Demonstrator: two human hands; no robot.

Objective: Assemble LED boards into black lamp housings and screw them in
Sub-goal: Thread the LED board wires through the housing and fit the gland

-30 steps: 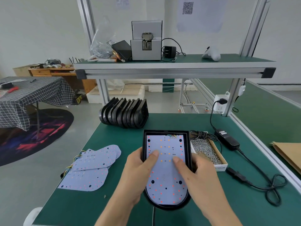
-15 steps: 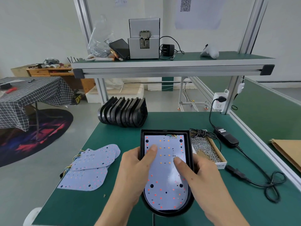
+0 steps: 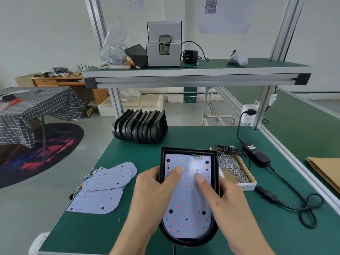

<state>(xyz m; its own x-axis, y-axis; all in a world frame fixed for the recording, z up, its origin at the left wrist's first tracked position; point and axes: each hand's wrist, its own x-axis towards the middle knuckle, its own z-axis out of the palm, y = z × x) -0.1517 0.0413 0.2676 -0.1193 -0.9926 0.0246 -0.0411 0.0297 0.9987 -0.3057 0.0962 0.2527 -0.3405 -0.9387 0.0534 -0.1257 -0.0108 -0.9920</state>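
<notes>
LED board (image 3: 187, 201) lies inside black housing (image 3: 215, 173), centre of green bench; left hand (image 3: 152, 196) and right hand (image 3: 226, 203) grip housing sides, thumbs pressing board. Step: seating board. Next needs screws from box (image 3: 237, 173) just right of housing

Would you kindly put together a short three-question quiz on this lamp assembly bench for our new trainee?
1. True or false: the LED board under the thumbs already lies inside the black housing.
2. Which side of that housing is the box of screws on: A) left, B) right?
3. Fill in: the spare LED boards lie on the ____ bench mat.

Key
1. True; the left hand and right hand press it.
2. B
3. green
</notes>
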